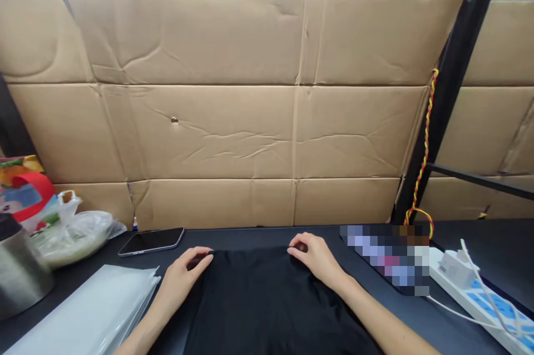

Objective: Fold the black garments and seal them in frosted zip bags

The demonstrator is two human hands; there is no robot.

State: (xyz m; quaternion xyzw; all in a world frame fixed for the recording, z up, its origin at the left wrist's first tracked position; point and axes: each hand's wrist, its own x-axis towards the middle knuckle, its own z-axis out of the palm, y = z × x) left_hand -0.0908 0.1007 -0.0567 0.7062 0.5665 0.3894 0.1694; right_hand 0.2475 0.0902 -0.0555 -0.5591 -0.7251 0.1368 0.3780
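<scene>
A piece of black fabric [258, 299] lies spread on the dark table and runs off the bottom of the view. My left hand [186, 271] pinches its far left corner between thumb and fingers. At the far right corner, my right hand [315, 257] has thumb and fingertips closed on the cloth's edge. Between the two hands the far edge is drawn nearly straight. Some wrinkles show along the right side, by my right forearm. What kind of garment or cloth it is cannot be made out.
Left of me are a stack of clear plastic bags [92, 310], a phone [152, 241], a metal bottle [23, 271] and a tied plastic bag [79, 232]. To the right lie a power strip [479, 294] with cables and a blurred-out flat item [384, 260]. A cardboard wall [233, 121] stands behind.
</scene>
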